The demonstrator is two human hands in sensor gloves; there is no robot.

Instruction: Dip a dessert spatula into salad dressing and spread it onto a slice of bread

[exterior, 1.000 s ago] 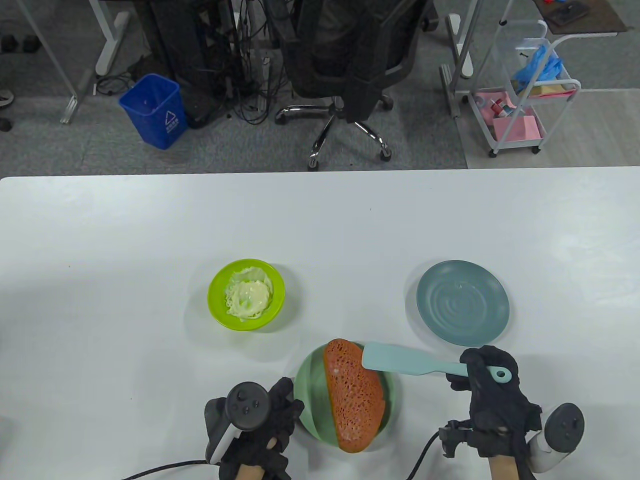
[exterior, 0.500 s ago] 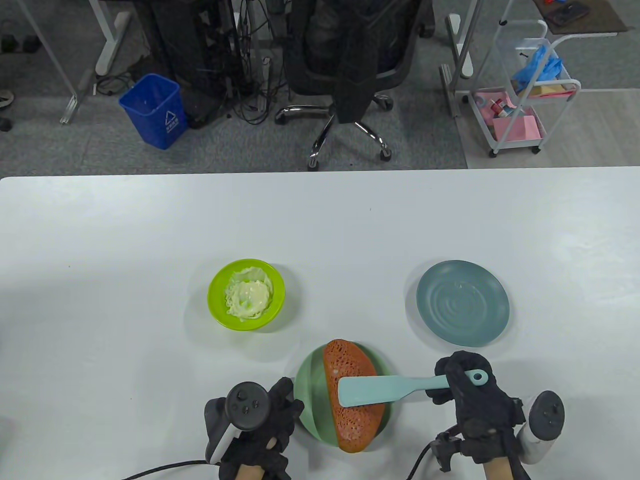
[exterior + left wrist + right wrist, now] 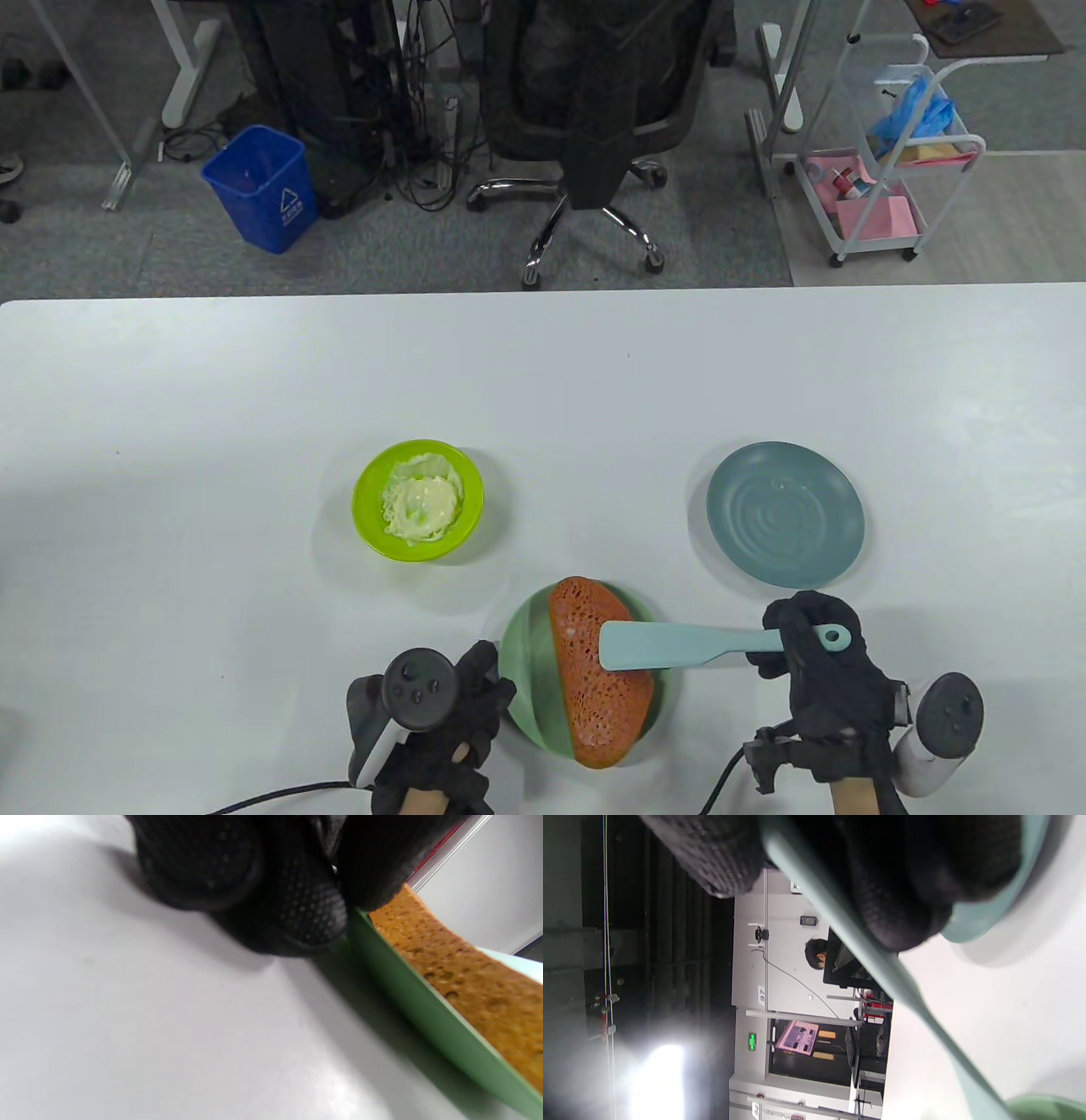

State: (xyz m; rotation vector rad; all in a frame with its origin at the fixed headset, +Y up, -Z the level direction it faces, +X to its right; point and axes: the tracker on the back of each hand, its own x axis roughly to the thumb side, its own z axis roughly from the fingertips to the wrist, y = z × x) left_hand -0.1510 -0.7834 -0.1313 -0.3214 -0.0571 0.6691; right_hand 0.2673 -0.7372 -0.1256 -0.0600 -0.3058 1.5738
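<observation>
An orange-brown bread slice [image 3: 598,671] lies on a green plate [image 3: 522,649] at the table's front middle. My right hand [image 3: 806,649] grips the handle of a light-blue dessert spatula [image 3: 670,645]; its blade lies flat across the middle of the slice. My left hand [image 3: 475,696] rests on the table with its fingers touching the plate's left rim; the left wrist view shows the fingertips [image 3: 305,912] against the rim [image 3: 407,993] beside the bread [image 3: 466,976]. A lime-green bowl [image 3: 369,501] of pale salad dressing [image 3: 420,505] stands to the upper left.
An empty blue-grey plate [image 3: 785,526] sits at the right, just beyond my right hand. Cables trail from both gloves off the table's front edge. A black office chair [image 3: 594,102], a blue bin [image 3: 263,187] and a white cart [image 3: 891,161] stand beyond the far edge.
The spatula blade first swept down and left across the bread, then drew back right and slightly up over the slice. My left hand stayed at the plate's rim.
</observation>
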